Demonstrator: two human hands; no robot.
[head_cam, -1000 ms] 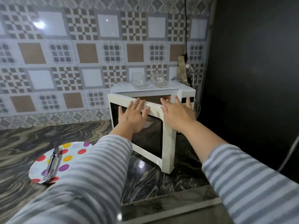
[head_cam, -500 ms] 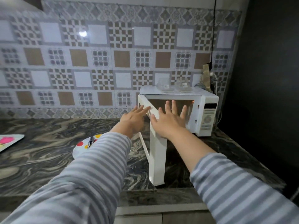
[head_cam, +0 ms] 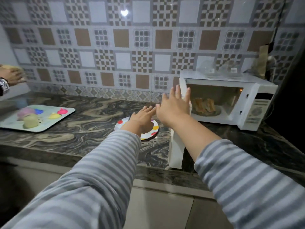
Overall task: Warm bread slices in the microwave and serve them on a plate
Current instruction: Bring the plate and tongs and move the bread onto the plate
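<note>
The person wears a long-sleeved top with horizontal stripes in 2 tones, a mid grey and a paler grey-white, the bands running around each arm. The left sleeve [head_cam: 92, 176] reaches down to the wrist, ending just short of the left hand [head_cam: 143, 118]. The right sleeve [head_cam: 247, 184] is pushed further up and ends partway along the forearm, leaving the lower forearm and the right hand [head_cam: 173, 108] bare. The fabric looks soft and slightly fuzzy, possibly a knit, though the blur makes this uncertain. No rings, watch or bracelet show on either hand.
</note>
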